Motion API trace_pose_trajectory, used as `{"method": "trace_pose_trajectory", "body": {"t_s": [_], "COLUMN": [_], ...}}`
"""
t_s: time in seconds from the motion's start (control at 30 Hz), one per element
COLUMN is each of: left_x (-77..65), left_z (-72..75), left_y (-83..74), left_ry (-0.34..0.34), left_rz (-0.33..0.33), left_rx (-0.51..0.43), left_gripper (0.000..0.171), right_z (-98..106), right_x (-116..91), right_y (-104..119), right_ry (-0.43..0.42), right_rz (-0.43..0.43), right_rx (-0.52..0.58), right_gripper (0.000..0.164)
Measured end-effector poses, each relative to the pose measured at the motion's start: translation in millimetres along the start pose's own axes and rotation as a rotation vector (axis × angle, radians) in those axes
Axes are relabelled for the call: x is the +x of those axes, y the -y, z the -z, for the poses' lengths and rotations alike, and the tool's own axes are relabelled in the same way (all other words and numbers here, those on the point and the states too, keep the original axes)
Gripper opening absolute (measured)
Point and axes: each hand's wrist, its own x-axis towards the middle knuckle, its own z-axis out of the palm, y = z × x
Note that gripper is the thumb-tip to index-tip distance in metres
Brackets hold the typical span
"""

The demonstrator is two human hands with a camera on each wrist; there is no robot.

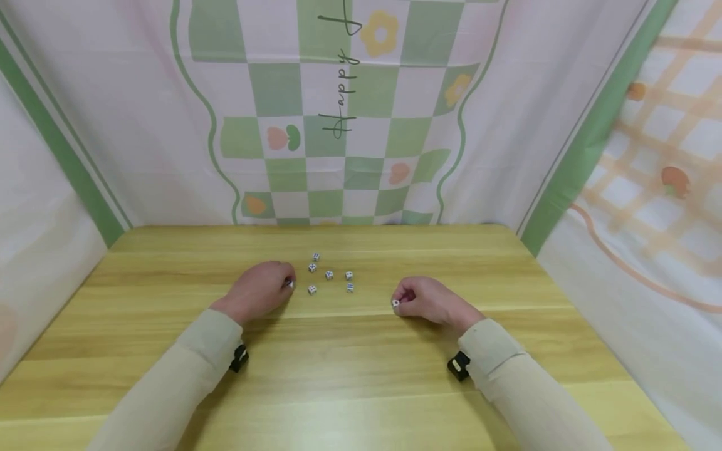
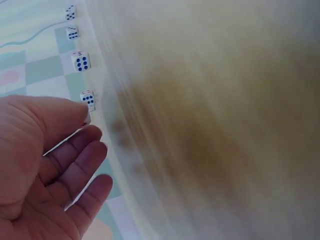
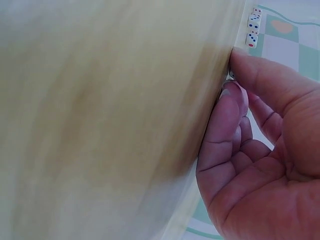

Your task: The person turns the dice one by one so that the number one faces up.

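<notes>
On the left of the tabletop, my left hand (image 1: 259, 289) pinches a white die (image 1: 290, 284) between thumb and fingertips. Only a sliver of that die shows past the thumb in the left wrist view. My right hand (image 1: 431, 302) rests low over the wood farther right and grips another white die (image 1: 396, 303) between thumb and forefinger; the fingers mostly cover it in the right wrist view. Between the hands lies a loose group of several white dice with dark pips, among them a middle die (image 1: 329, 275) and a front-left die (image 1: 312, 289), nearest the left hand.
The light wood table (image 1: 338, 363) reaches back to a hanging cloth (image 1: 321, 81) with green checks and fruit prints. More cloth (image 1: 648, 207) hangs along the right side. Black wrist cameras sit under both sleeves, the left camera (image 1: 239, 358) close above the wood.
</notes>
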Motion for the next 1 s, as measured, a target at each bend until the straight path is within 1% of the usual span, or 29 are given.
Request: {"method": "trace_pose_trajectory", "body": {"t_s": [0.13,0.23,0.47,0.77,0.87,1.0], "left_x": [-5.3,-8.7,-17.7,-21.8,-24.4,-29.0], "left_z": [1.4,1.9,5.5,5.2,4.6,3.7], "left_y": [4.7,7.2,3.2,0.0,1.3,3.9], "left_ry": [-0.023,-0.038,-0.064,-0.089,-0.095,-0.090], "left_rz": [0.007,0.018,0.012,-0.030,-0.028,-0.007], "left_rx": [-0.078,-0.118,-0.188,-0.282,-0.327,-0.396], "left_gripper": [0.012,0.011,0.019,0.016,0.015,0.013], "right_z": [-0.4,-0.5,-1.2,-1.4,-1.3,-1.7], "right_x": [1.8,2.9,1.4,-1.7,-1.4,-0.1], "right_y": [1.6,3.0,3.9,0.9,1.3,1.9], "right_ry": [0.002,0.006,0.007,-0.002,-0.004,-0.004], "right_rz": [0.003,0.004,0.006,0.008,0.012,0.010], "right_rx": [0.001,0.001,0.000,0.007,0.005,-0.001], "right_gripper": [0.012,0.012,0.013,0.013,0.013,0.012]}}
